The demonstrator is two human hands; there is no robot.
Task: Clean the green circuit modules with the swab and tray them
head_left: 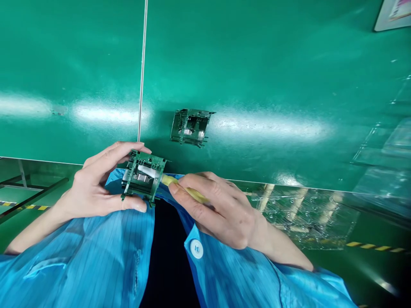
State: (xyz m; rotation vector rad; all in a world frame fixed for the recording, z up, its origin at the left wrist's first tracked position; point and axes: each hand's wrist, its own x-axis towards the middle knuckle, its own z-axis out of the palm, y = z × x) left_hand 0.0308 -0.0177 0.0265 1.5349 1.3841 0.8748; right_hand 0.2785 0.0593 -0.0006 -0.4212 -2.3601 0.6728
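My left hand (99, 184) grips a small open assembly of green circuit boards (141, 171) by its edges, thumb below and fingers above, just off the table's front edge. My right hand (218, 205) is closed around a slim yellow-handled tool (195, 194). The tool's whitish tip reaches into the opening of the held assembly; whether it touches anything inside I cannot tell. Past my hands, a second, similar circuit board assembly (191, 127) stands on the green table.
The green tabletop (257, 64) has a pale seam (142, 64) across it and a front edge close to my body. Clear plastic trays (314, 214) sit below that edge at right, and more clear plastic (385, 149) lies on the table's right side. A framed sheet (393, 16) occupies the far right corner.
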